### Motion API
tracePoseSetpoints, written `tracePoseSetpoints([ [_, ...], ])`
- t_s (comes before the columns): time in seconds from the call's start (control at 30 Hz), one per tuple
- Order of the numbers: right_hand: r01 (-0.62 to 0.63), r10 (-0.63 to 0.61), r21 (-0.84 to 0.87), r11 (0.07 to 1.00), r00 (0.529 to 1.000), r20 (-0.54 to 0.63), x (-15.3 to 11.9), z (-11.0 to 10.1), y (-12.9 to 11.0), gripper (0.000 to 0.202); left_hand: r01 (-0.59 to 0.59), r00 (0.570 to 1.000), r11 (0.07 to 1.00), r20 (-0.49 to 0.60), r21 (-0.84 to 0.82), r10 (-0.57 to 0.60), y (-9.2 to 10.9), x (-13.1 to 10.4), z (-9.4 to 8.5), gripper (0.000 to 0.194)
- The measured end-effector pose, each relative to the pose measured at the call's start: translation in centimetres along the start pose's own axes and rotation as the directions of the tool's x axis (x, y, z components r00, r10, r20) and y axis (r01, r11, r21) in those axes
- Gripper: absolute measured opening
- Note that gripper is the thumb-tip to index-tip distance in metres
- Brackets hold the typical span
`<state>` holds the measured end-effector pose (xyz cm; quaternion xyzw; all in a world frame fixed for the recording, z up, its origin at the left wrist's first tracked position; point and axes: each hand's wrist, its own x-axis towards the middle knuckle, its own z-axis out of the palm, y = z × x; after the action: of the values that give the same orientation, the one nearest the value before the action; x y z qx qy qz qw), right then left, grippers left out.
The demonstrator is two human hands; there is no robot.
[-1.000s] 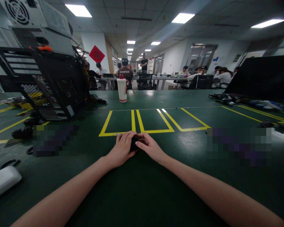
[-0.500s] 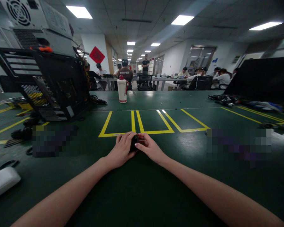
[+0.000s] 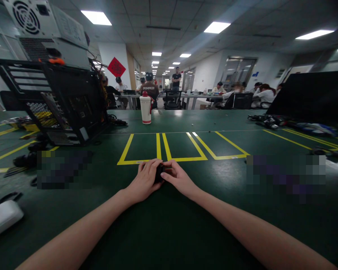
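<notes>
A small black object is held between my two hands just above or on the green table; its kind cannot be made out. My left hand wraps round its left side, fingers over the top and thumb below. From the right, my right hand pinches at it with thumb and fingertips. Most of the object is hidden by the fingers. Yellow tape outlines lie on the table just beyond both hands.
At the left stands an opened black computer case with metal power supplies on it. A white bottle is farther back. Cables and a dark panel are at the right. A white object lies near left. Several people sit beyond.
The view has tilted up slightly, so the scene sits a little lower. Both hands stay round the black object, with only a slight shift of the fingers.
</notes>
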<state>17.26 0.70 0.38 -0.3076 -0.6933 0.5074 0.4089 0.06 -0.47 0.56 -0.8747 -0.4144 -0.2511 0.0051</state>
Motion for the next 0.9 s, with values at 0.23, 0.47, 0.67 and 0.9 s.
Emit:
tracePoseSetpoints([
  [0.23,-0.038,0.038,-0.019,0.999,0.999,0.015,-0.18,-0.35,-0.33,0.029,0.002,1.000,1.000,0.010,-0.003,-0.002,-0.01,-0.02,-0.14,0.062],
  [0.47,-0.043,0.042,0.032,0.999,0.998,0.035,-0.22,-0.04,-0.48,0.023,0.006,1.000,1.000,0.018,0.005,-0.006,-0.12,-0.04,-0.08,0.061],
  [0.67,-0.045,0.045,0.031,0.999,0.999,0.009,0.00,-0.07,-0.28,0.027,0.007,1.000,1.000,0.020,0.006,-0.007,-0.07,0.05,-0.14,0.060],
  [0.9,-0.044,0.043,0.031,0.999,0.999,0.025,0.13,-0.11,0.21,0.029,0.001,1.000,1.000,0.012,0.006,-0.001,-0.12,0.05,0.06,0.061],
])
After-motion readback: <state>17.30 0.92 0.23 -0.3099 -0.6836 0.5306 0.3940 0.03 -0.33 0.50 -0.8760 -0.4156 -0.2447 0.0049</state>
